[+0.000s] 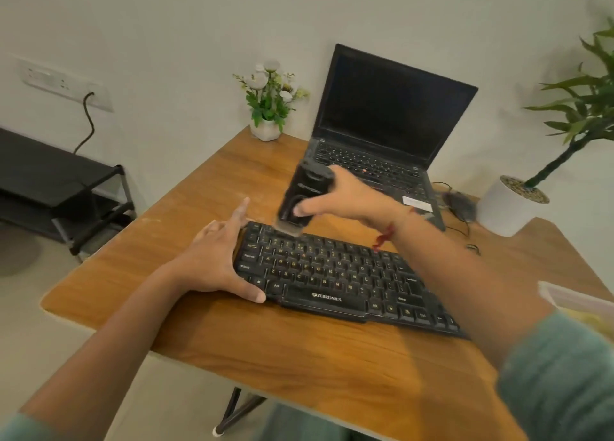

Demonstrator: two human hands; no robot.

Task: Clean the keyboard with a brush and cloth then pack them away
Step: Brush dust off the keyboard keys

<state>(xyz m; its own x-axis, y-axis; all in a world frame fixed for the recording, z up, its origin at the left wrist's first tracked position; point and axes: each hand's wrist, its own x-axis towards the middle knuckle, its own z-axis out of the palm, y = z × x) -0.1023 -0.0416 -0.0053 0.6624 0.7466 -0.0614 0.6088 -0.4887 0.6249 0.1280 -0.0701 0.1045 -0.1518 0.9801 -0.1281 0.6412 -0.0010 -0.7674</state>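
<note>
A black keyboard (335,281) lies slanted on the wooden table (186,221). My right hand (352,194) grips a black brush (300,196) held upright, its pale bristles touching the keyboard's far left corner. My left hand (216,261) rests flat against the keyboard's left end, thumb on the near corner, fingers spread along the edge. No cloth shows clearly; a pale container edge (574,301) with something yellowish in it sits at the right, partly behind my right sleeve.
An open black laptop (382,134) stands behind the keyboard, with a mouse (460,203) and cable to its right. A small flower pot (269,108) sits at the table's far corner. A white planter (511,204) stands right; a black shelf (59,188) left.
</note>
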